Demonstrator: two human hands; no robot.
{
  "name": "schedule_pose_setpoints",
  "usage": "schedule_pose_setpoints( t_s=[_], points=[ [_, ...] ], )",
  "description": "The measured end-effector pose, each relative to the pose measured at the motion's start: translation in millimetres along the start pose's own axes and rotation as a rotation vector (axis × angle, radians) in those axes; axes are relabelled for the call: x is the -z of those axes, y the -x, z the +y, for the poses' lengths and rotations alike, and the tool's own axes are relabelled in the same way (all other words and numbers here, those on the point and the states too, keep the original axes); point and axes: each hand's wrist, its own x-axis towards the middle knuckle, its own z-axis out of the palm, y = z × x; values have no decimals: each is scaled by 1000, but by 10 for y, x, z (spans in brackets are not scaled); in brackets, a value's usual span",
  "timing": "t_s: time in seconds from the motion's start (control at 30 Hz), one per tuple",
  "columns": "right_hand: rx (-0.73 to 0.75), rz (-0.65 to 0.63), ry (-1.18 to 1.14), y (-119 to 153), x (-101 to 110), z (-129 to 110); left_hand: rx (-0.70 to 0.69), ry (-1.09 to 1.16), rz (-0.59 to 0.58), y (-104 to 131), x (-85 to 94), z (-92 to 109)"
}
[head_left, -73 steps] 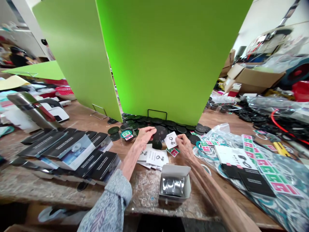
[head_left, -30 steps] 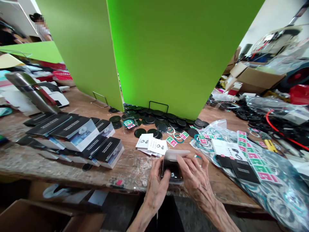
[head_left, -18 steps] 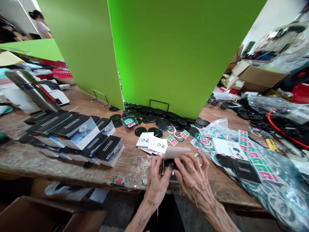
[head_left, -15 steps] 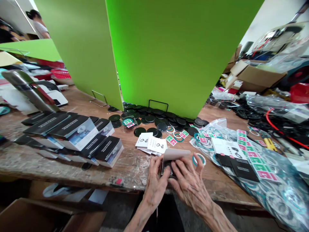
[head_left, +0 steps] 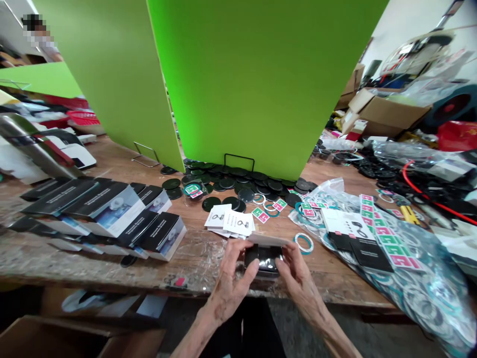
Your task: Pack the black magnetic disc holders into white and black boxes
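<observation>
Bare wood of the tabletop (head_left: 199,238) offers a lane between the stacked boxes (head_left: 112,214) and the left hand (head_left: 233,278). On the far side of the open box (head_left: 264,273), its raised flap (head_left: 270,239) and the leaflets (head_left: 231,221) stand in the way; beyond them, black discs (head_left: 242,194) and the upright green panel (head_left: 242,84) block passage. A strip of wood runs between the right hand (head_left: 300,278) and the plastic bag (head_left: 406,298), partly occupied by a ring (head_left: 303,243). Far left, wood shows between the boxes and the wire stand (head_left: 146,155).
</observation>
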Motion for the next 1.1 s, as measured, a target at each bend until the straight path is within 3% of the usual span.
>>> schedule_pose_setpoints(
  t_s=[0.2, 0.3, 0.4, 0.57, 0.83, 1.1],
  points=[
    [475, -38, 605, 61, 233, 6, 64, 222, -27, -46, 50, -23],
    [585, -92, 707, 54, 268, 0, 26, 185, -183, -68, 144, 0],
    [566, -97, 765, 53, 237, -18, -32, 82, -318, -84, 252, 7],
    [501, -92, 672, 64, 160, -15, -182, -152, -242, -89, 270, -27],
    [492, -75, 623, 3, 176, -61, -279, -236, -218, -139, 304, 22],
    [441, -159, 665, 129, 163, -7, -568, -286, -76, -34, 185, -275]
  ],
)
